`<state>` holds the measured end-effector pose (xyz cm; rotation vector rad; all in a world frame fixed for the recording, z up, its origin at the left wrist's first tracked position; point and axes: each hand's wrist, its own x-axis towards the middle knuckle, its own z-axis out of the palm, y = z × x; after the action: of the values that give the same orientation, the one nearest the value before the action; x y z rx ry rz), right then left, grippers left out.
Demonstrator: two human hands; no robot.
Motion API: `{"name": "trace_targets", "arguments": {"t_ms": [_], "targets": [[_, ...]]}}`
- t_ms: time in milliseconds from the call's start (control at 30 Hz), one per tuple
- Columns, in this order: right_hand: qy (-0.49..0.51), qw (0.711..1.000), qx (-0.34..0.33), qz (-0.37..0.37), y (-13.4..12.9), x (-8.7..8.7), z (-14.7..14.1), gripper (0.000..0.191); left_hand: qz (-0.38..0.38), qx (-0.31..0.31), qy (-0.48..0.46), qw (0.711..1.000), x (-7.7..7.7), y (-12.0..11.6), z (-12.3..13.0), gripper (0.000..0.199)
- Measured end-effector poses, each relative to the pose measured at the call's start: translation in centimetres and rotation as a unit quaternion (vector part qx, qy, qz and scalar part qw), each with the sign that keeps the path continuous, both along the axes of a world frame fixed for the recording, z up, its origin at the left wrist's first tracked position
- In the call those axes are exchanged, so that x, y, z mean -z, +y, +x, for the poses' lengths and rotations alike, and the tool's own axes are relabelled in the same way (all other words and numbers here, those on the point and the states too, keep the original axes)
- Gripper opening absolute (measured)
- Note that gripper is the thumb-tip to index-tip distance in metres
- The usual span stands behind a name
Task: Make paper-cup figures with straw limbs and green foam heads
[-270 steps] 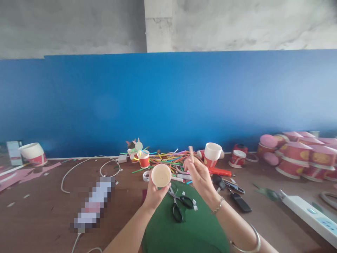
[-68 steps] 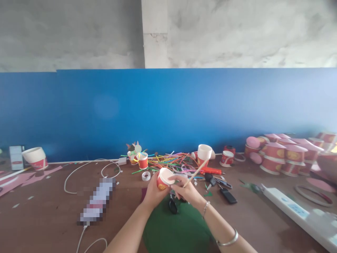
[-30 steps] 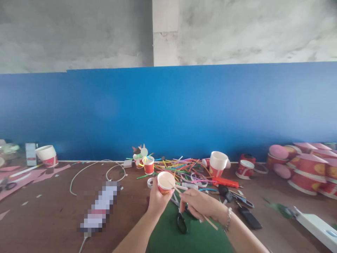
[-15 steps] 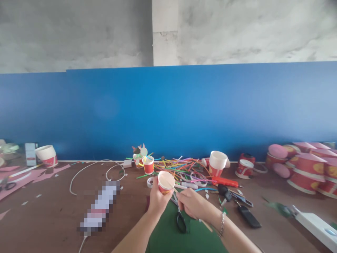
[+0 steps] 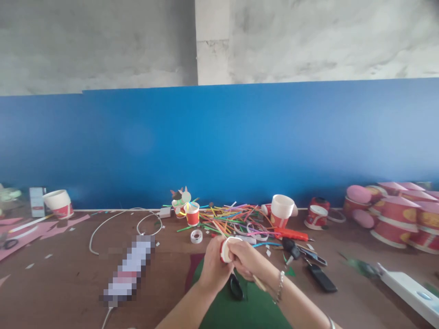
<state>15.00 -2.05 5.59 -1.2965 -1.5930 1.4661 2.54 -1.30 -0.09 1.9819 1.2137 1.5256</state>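
Note:
My left hand (image 5: 213, 269) is closed around a small red-and-white paper cup (image 5: 227, 250), tilted with its rim turned toward my right hand. My right hand (image 5: 249, 259) is closed at the cup's rim, its fingertips against the opening. A thin pale stick (image 5: 259, 283) sticks out below the right hand; another thin length shows above the cup, and I cannot tell whether they are one piece. Below the hands lie black-handled scissors (image 5: 236, 288) on green paper (image 5: 254, 310). The cup's inside is mostly hidden by my fingers.
Colourful thin strips (image 5: 226, 214) are heaped behind the hands, beside a tape roll (image 5: 196, 236) and a decorated cup (image 5: 192, 214). A large white cup (image 5: 282, 210), a red tool (image 5: 291, 234) and keys (image 5: 291, 249) lie right. Pink-topped cups (image 5: 398, 221) stack far right. A phone (image 5: 130, 269) lies left.
The cup has tipped from nearly upright toward the right. My right hand has moved in from beside the cup to its rim. The tape roll is now fully visible.

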Motion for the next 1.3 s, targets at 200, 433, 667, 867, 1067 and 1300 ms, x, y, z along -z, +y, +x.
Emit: {"name": "trace_targets", "arguments": {"t_ms": [200, 433, 667, 867, 1067, 1300], "targets": [[-0.123, 0.992, -0.034, -0.018, -0.5, -2.8, 2.3, 0.055, -0.051, 0.018, -0.124, 0.991, 0.2, 0.5, -0.2, 0.043], [-0.028, 0.979, 0.178, 0.092, 2.2, -1.3, 4.0, 0.044, -0.113, 0.235, -0.206, 0.943, -1.0, -0.6, 0.1, 0.058], [0.163, 0.982, 0.088, -0.026, 1.7, -0.2, 2.6, 0.030, -0.162, 0.278, -0.163, 0.932, -0.9, -2.1, 0.9, 0.065], [0.336, 0.921, 0.151, -0.125, 2.4, 1.0, 1.9, 0.020, -0.123, 0.142, -0.199, 0.962, -0.4, -1.3, 0.9, 0.073], [0.307, 0.930, 0.180, -0.095, 2.6, 1.1, 1.9, 0.020, -0.110, 0.072, -0.201, 0.971, -0.6, -1.0, 1.2, 0.039], [0.250, 0.916, 0.311, 0.038, 5.1, 1.0, 5.4, 0.026, -0.164, 0.099, -0.295, 0.936, -0.2, -0.7, 1.0, 0.041]]}}
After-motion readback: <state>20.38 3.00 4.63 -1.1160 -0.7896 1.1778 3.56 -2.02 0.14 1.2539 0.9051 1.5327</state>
